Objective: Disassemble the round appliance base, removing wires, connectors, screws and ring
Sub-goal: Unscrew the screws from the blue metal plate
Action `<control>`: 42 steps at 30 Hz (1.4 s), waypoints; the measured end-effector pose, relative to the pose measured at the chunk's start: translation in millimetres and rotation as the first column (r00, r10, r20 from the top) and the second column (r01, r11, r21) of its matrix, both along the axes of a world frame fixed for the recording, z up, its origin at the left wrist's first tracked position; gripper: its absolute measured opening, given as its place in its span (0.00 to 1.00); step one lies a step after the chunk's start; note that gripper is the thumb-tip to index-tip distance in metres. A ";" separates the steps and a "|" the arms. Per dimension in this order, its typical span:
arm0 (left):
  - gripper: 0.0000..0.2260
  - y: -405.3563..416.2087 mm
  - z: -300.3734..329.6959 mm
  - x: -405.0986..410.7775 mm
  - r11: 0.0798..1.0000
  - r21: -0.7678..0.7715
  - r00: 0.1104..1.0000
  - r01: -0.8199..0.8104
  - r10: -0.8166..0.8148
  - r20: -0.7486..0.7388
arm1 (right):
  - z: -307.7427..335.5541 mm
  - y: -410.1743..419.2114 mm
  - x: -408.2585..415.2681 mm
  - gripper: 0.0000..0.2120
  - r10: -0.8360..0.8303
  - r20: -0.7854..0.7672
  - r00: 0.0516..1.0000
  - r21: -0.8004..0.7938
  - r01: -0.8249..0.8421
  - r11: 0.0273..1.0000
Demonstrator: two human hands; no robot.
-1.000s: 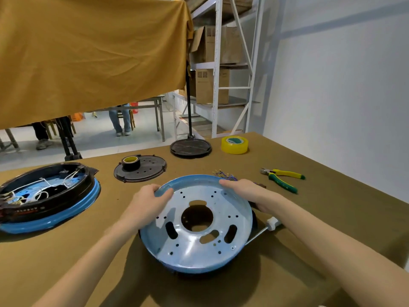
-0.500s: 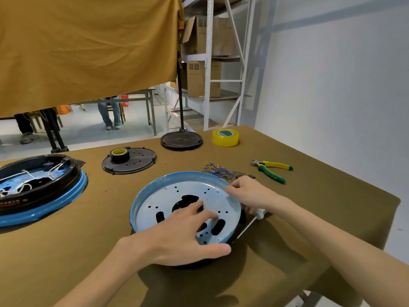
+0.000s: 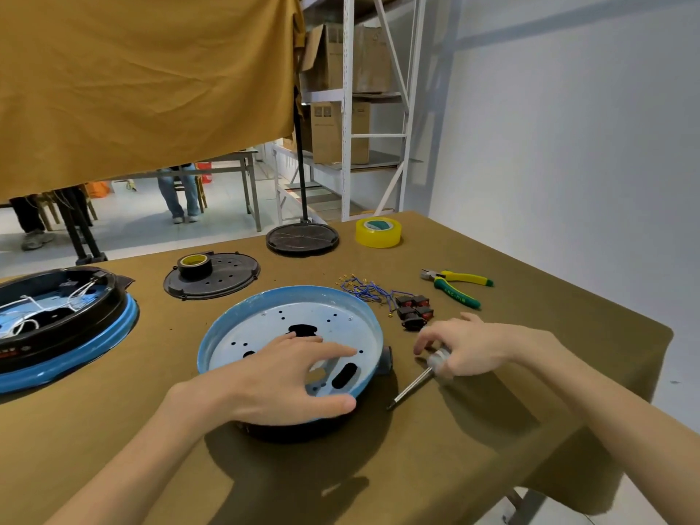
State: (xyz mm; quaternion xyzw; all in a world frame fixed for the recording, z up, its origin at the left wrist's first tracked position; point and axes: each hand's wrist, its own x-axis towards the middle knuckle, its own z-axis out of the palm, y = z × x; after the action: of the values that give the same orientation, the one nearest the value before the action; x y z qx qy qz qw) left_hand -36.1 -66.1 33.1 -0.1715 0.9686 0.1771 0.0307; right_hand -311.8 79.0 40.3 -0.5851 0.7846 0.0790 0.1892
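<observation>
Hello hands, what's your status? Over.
Left hand flat on base. Right hand grips screwdriver. Nothing in the way.

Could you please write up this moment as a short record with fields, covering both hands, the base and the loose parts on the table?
Left hand: fingers spread, resting on the blue base, thumb at its near rim
Right hand: gripping the screwdriver by its handle, tip on the table
Blue base: flat on the table, holes facing up
Wires: loose bundle behind the base
Switches: red and black cluster beside the wires
Pliers: lying untouched, far right
</observation>
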 end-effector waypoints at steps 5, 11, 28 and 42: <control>0.25 -8.3 -8.8 -21.3 0.985 0.093 0.967 -0.142 0.158 -0.199 | -6.8 7.2 -7.0 0.13 0.036 -0.103 0.994 -0.164 -0.052 0.985; 0.27 -18.9 -18.4 -40.9 0.990 0.020 0.985 -0.137 0.138 -0.107 | 10.9 20.0 -24.4 0.09 -0.022 0.129 0.991 -0.330 0.064 0.942; 0.35 -17.2 -24.9 -42.3 0.988 -0.136 0.997 -0.078 0.077 -0.012 | 51.5 -66.8 38.7 0.14 0.450 0.731 0.513 -0.661 0.697 0.277; 0.21 -40.7 -4.7 -52.5 0.999 -0.036 0.994 -0.003 -0.001 -0.110 | 23.5 -146.2 58.3 0.12 0.551 0.689 0.470 -0.678 0.687 0.261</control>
State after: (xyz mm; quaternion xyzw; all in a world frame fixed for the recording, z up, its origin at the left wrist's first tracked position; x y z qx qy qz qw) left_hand -88.6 -106.8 28.4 -0.1623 0.9719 0.1688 -0.0257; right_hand -253.6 -67.2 63.7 -0.4663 0.4602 -0.7368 0.1668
